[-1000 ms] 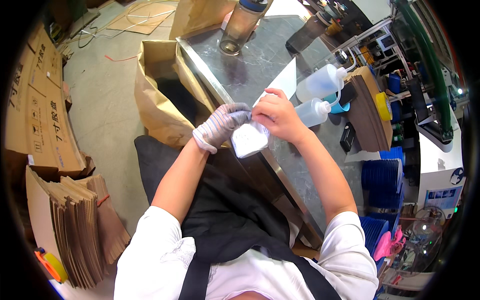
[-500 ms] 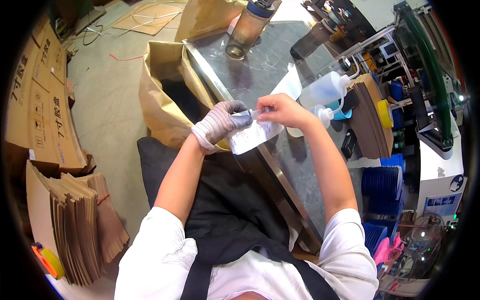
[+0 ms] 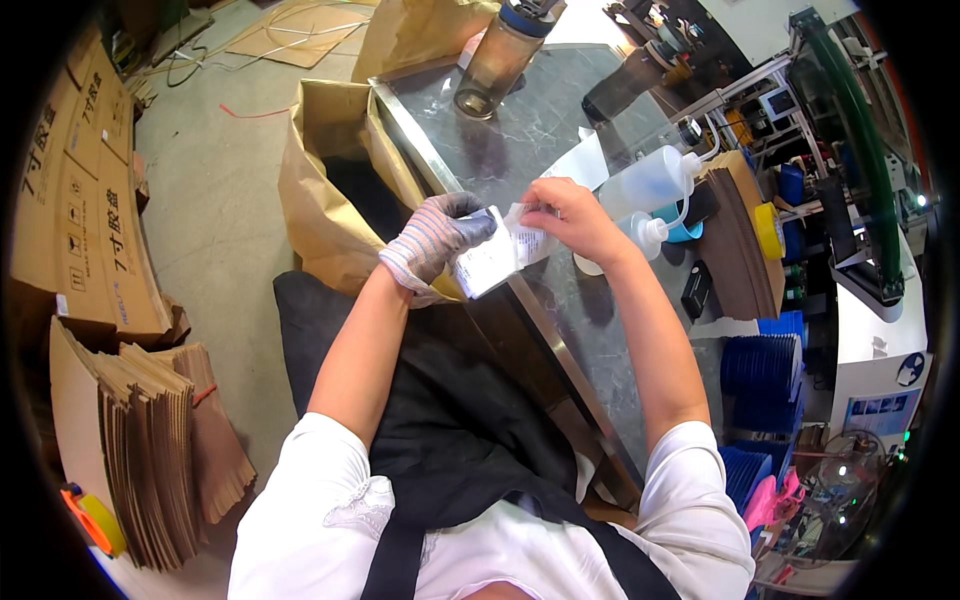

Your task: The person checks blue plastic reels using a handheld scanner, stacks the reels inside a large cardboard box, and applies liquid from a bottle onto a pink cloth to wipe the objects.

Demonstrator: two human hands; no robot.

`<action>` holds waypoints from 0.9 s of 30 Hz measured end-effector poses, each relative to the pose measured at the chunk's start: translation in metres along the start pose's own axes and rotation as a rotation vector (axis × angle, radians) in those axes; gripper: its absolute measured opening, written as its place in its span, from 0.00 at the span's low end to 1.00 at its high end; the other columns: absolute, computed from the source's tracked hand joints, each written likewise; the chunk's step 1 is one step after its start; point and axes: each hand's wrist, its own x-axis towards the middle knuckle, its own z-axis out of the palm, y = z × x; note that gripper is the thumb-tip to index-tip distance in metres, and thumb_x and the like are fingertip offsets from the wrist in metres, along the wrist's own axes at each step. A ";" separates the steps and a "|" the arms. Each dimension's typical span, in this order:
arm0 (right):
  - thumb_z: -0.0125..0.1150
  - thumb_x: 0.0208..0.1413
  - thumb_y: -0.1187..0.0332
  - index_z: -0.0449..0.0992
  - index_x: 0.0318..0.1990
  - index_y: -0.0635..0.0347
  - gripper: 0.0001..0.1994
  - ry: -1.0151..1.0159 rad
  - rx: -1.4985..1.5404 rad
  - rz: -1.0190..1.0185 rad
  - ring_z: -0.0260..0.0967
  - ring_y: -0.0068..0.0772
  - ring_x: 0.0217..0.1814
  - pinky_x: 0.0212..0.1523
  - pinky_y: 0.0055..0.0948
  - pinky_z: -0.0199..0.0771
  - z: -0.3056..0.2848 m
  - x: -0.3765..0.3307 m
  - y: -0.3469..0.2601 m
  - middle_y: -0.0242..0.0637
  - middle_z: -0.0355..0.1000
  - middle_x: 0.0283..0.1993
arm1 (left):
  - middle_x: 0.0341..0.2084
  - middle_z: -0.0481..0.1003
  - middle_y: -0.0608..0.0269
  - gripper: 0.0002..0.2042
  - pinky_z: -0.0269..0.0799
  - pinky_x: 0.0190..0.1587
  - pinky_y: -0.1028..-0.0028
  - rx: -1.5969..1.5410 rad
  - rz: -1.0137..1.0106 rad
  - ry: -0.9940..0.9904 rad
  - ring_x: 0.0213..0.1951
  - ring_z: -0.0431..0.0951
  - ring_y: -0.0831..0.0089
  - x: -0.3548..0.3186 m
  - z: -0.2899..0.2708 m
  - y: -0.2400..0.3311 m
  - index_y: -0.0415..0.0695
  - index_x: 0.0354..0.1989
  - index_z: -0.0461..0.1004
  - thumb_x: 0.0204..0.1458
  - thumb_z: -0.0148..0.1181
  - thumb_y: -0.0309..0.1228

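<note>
My left hand [image 3: 432,240], in a striped grey glove, grips a small white printed packet [image 3: 487,262], the thumb across its upper edge. My bare right hand [image 3: 568,215] pinches a thin, translucent printed strip [image 3: 527,240] just to the packet's right. The strip touches or overlaps the packet's right edge; whether they are joined I cannot tell. Both hands are above the edge of a dark marbled table [image 3: 590,330]. Beyond my right hand a white sheet [image 3: 580,163] lies on the tabletop.
An open brown paper bag [image 3: 310,180] stands left of the table. On the table are a brown-tinted drinking bottle [image 3: 492,70], a squeeze bottle [image 3: 645,180] and cardboard sheets [image 3: 735,250]. Blue spools [image 3: 765,365] sit at right; flattened cartons [image 3: 150,450] stand at lower left.
My right hand has shifted slightly up and right, away from the left fingers, with the strip in its pinch. The packet in my left hand is now more exposed.
</note>
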 end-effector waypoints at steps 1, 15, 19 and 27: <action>0.65 0.50 0.73 0.75 0.37 0.60 0.08 0.004 -0.021 0.006 0.69 0.37 0.41 0.43 0.33 0.68 0.000 0.000 -0.001 0.35 0.73 0.34 | 0.34 0.77 0.65 0.16 0.71 0.42 0.77 0.004 -0.004 -0.006 0.37 0.75 0.79 0.001 -0.001 0.000 0.34 0.43 0.76 0.48 0.68 0.30; 0.62 0.54 0.61 0.72 0.46 0.51 0.13 0.102 -0.583 -0.079 0.66 0.38 0.55 0.60 0.44 0.60 0.060 0.026 0.046 0.34 0.70 0.47 | 0.29 0.77 0.67 0.06 0.72 0.37 0.78 -0.400 0.357 0.264 0.32 0.75 0.79 0.001 -0.058 0.017 0.42 0.35 0.78 0.52 0.65 0.29; 0.61 0.55 0.62 0.67 0.60 0.51 0.24 0.386 -0.558 0.090 0.56 0.41 0.69 0.69 0.54 0.48 0.068 0.007 0.025 0.37 0.63 0.65 | 0.31 0.78 0.70 0.07 0.72 0.40 0.78 -0.397 0.384 0.203 0.34 0.76 0.79 0.009 -0.032 0.015 0.44 0.37 0.78 0.52 0.66 0.30; 0.61 0.60 0.56 0.43 0.73 0.44 0.40 0.774 1.444 0.333 0.55 0.38 0.69 0.64 0.40 0.61 0.071 -0.122 -0.068 0.41 0.54 0.69 | 0.48 0.72 0.64 0.31 0.69 0.51 0.75 -0.082 0.469 -0.154 0.47 0.71 0.76 -0.019 0.098 -0.010 0.41 0.62 0.65 0.47 0.67 0.24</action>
